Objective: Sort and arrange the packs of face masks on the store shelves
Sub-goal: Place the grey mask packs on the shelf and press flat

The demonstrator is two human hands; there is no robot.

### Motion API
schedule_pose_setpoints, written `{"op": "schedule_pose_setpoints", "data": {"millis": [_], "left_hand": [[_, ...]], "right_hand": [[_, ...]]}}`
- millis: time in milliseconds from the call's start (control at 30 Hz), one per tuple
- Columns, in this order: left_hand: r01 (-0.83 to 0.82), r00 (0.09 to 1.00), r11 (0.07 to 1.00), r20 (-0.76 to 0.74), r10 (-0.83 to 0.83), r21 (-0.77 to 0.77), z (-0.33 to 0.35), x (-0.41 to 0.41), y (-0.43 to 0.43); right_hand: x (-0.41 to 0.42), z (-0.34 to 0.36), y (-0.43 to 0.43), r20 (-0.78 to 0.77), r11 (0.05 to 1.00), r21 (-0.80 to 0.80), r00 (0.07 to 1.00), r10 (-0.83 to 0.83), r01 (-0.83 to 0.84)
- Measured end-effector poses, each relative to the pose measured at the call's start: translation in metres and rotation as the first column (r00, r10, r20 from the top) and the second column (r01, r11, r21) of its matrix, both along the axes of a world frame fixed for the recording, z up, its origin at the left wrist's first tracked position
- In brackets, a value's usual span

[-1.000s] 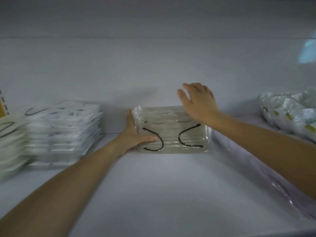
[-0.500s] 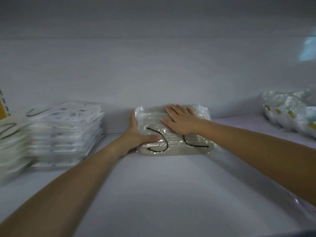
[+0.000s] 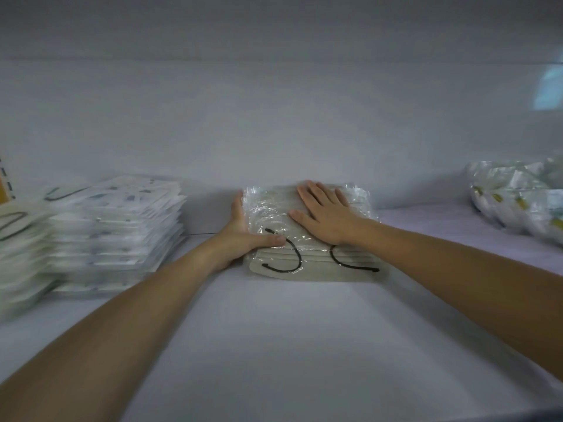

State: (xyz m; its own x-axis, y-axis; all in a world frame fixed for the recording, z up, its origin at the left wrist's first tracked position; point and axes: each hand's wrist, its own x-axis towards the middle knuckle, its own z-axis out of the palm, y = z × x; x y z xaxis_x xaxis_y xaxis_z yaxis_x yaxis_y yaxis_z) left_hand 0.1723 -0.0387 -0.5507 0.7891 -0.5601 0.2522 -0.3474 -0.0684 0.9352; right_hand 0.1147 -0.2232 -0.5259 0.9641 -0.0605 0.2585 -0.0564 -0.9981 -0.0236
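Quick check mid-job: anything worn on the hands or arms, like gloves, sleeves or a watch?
Nothing visible. The left hand and right hand are ungloved, with no rings showing. The left forearm and right forearm are bare to the frame edge: no sleeves, watch or wristband in view.

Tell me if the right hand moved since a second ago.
Yes. Against the back wall, the right hand dropped, slightly leftward, and lies flat on the mask pack.

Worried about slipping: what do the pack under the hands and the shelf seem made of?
Mask pack: thin clear plastic film, glossy, crinkled with glare; masks inside look like matte beige fabric. Shelf: smooth matte white, perhaps painted metal or laminate.
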Motion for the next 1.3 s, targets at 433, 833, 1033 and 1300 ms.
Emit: {"op": "schedule_pose_setpoints", "data": {"millis": [433, 833, 1033, 1300], "left_hand": [[0.028, 0.991, 0.98, -0.123, -0.054, -0.198, 0.0, 0.0, -0.012], [-0.023, 0.959, 0.949, -0.277, -0.067, -0.313, 0.008, -0.009, -0.008], [-0.016, 0.979, 0.997, -0.206, 0.0, -0.076, 0.004, -0.012, -0.008], [-0.031, 0.962, 0.999, -0.272, 0.023, -0.025, 0.009, -0.013, -0.002]], "right_hand": [[-0.005, 0.004, -0.004, 0.064, 1.0, 0.019, 0.998, -0.003, 0.002], [-0.01, 0.024, 0.0, 0.023, 1.0, -0.007, 0.999, -0.031, 0.031], [-0.001, 0.005, -0.003, -0.079, 1.0, 0.005, 0.997, -0.017, 0.017], [-0.009, 0.012, -0.002, -0.232, 0.999, -0.007, 0.972, 0.035, -0.037]]}}
